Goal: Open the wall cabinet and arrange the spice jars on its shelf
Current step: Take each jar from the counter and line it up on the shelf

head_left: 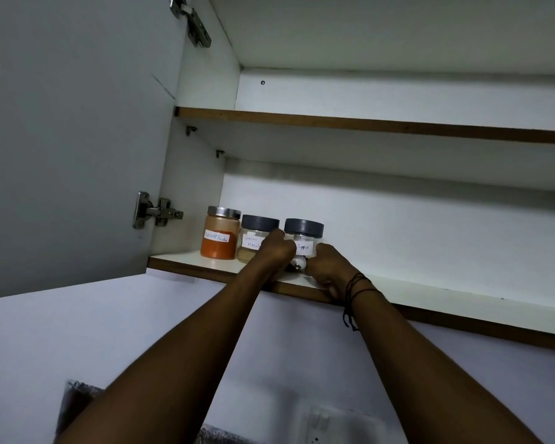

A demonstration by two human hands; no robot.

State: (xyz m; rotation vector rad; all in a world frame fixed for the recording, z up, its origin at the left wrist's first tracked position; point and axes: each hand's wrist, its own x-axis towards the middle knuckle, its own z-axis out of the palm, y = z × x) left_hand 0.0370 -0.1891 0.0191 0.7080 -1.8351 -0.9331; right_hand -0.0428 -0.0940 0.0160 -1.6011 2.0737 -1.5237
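At mid-frame, on the open cabinet's lower shelf (186, 262), three jars stand side by side: red chilli powder jar (220, 233), garam masala jar (253, 238), pepper jar (303, 237). Left hand (277, 248) and right hand (326, 272) clasp the pepper jar.

Lower shelf (186, 262), white with brown front edge, carries three jars in a row at its left end: chilli jar (220, 233), masala jar (256, 237), pepper jar (303, 235). Upper shelf (366, 123) above.
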